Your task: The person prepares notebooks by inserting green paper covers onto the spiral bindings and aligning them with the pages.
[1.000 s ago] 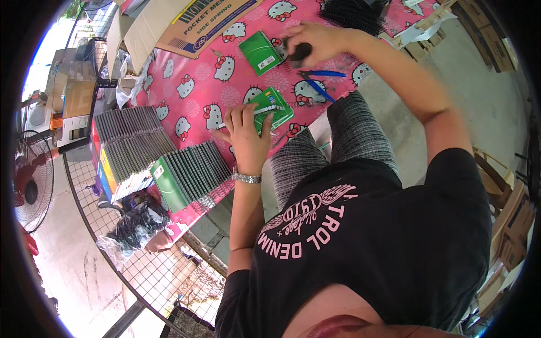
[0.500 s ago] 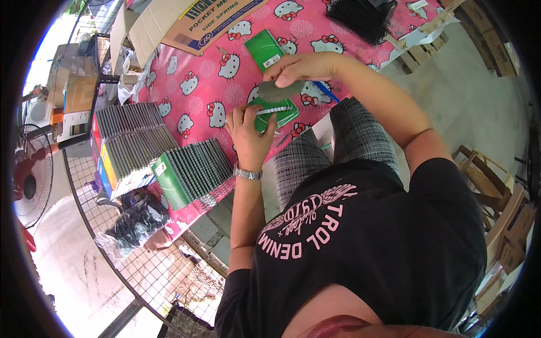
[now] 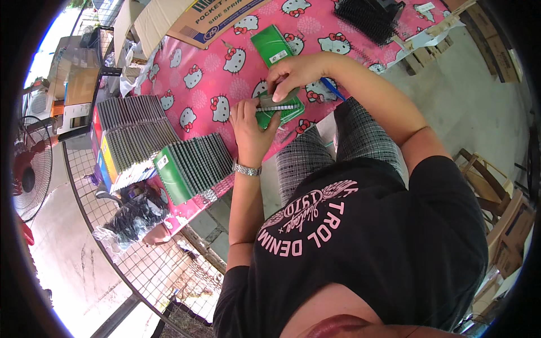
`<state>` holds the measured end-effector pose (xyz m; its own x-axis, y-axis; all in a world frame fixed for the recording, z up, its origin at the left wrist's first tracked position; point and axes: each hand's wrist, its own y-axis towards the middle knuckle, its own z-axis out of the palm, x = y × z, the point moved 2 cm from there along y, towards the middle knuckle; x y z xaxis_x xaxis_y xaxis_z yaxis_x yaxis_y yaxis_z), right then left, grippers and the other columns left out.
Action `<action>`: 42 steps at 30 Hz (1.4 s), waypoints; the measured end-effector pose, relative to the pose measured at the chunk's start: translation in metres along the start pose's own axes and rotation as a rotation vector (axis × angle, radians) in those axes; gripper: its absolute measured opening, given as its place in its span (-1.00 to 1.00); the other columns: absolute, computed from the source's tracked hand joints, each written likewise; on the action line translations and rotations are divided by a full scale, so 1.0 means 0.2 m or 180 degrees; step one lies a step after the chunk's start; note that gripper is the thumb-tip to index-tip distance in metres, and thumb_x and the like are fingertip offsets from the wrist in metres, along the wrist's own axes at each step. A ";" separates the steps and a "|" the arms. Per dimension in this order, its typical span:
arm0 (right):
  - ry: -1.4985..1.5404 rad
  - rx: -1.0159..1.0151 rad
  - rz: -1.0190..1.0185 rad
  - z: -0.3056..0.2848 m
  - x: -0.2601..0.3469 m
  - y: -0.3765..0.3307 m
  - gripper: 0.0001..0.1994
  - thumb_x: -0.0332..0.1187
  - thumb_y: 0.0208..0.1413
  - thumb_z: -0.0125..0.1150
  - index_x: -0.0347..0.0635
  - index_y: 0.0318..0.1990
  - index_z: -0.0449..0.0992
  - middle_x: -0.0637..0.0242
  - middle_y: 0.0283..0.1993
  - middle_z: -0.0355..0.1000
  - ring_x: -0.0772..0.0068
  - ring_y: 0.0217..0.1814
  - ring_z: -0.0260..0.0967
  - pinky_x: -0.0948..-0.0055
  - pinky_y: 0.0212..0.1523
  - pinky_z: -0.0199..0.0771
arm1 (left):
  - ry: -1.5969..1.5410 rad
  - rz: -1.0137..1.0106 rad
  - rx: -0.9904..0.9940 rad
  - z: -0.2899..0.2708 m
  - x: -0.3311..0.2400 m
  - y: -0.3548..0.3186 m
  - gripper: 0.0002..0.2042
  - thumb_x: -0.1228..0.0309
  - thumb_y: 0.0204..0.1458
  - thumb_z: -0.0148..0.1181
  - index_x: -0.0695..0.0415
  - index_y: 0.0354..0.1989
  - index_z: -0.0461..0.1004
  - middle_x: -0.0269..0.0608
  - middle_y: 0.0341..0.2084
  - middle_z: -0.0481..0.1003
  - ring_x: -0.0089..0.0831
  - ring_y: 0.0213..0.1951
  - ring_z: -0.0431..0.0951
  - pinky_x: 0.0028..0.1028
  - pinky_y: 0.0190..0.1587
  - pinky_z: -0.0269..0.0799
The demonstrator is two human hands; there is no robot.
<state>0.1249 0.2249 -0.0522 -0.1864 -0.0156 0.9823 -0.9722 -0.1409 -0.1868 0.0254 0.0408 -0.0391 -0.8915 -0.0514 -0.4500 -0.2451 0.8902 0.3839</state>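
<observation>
My left hand (image 3: 252, 125) grips the near-left side of a small green notebook (image 3: 292, 114) on the table, thumb and fingers closed around its edge. A white strip with dark marks runs along the notebook's upper edge. My right hand (image 3: 290, 78) pinches a flat grey-green piece (image 3: 267, 101), whose exact kind I cannot make out, against that edge. My fingers hide part of both. Just beyond my right hand lies another green notebook (image 3: 271, 44). A blue pen-like object (image 3: 332, 88) lies by my right wrist.
Green spiral notebooks (image 3: 194, 166) stand stacked at the left, beside a taller notebook stack (image 3: 138, 138). An open cardboard box (image 3: 217, 22) sits at the far side of the pink table cover (image 3: 197, 104). Black coils (image 3: 366, 19) lie far right; a fan (image 3: 31, 169) stands far left.
My right hand has brought the grey-green piece down onto the notebook's edge, with its fingers bent closer. My left hand keeps its hold. The whole view has shifted slightly.
</observation>
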 end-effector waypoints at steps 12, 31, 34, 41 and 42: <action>0.0130 0.0120 -0.0156 0.00 0.04 0.11 -0.53 -0.10 -0.01 0.29 -0.26 -0.03 0.52 0.35 -0.06 0.41 0.52 -0.02 0.34 0.51 -0.02 0.34 | -0.0647 -0.0493 0.0253 -0.08 0.16 0.00 -0.70 0.51 -0.18 0.37 0.23 -0.22 0.48 -0.14 -0.20 0.40 -0.23 -0.19 0.43 -0.36 -0.14 0.37; -0.3776 -0.3946 0.0135 -0.44 -0.45 -0.25 -0.40 0.11 -0.16 0.35 -0.09 -0.02 0.53 0.06 0.12 0.37 0.01 0.12 0.32 0.17 0.08 0.35 | -0.2263 -0.1516 -0.0221 0.00 0.17 0.01 -0.86 0.59 0.12 0.17 0.32 -0.17 0.45 -0.23 -0.34 0.49 -0.57 -0.36 0.50 -0.60 -0.30 0.42; -0.3537 -0.3993 -0.0059 -0.25 -0.46 -0.32 -0.38 0.05 -0.06 0.31 -0.15 0.09 0.44 0.05 0.16 0.33 -0.02 0.15 0.28 0.14 0.13 0.32 | -0.2050 -0.1726 -0.0360 0.01 0.19 -0.06 -0.81 0.52 0.16 0.16 0.35 -0.11 0.41 -0.22 -0.35 0.48 -0.55 -0.39 0.53 -0.59 -0.37 0.44; -0.3258 -0.3640 0.0418 0.33 -0.47 -0.52 -0.42 -0.11 -0.06 0.31 -0.20 0.11 0.39 0.05 0.05 0.36 -0.04 0.10 0.29 0.08 0.14 0.27 | -0.2061 -0.1607 -0.0709 0.08 0.20 -0.10 -0.80 0.42 0.18 0.17 0.31 -0.14 0.46 -0.31 -0.55 0.48 -0.57 -0.48 0.58 -0.65 -0.49 0.34; -0.2729 -0.3830 0.0189 0.36 -0.41 -0.51 -0.42 -0.12 -0.06 0.31 -0.18 0.12 0.39 0.05 0.05 0.36 -0.03 0.11 0.29 0.09 0.15 0.25 | -0.2021 -0.1558 -0.0705 0.08 0.21 -0.11 -0.79 0.42 0.18 0.17 0.32 -0.13 0.46 -0.31 -0.54 0.49 -0.58 -0.48 0.57 -0.64 -0.48 0.34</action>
<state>0.2487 0.1691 -0.1126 -0.5073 -0.6190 0.5996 -0.5762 0.7610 0.2982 -0.0001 0.0266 -0.0798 -0.2965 -0.0853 -0.9512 -0.6777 0.7205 0.1466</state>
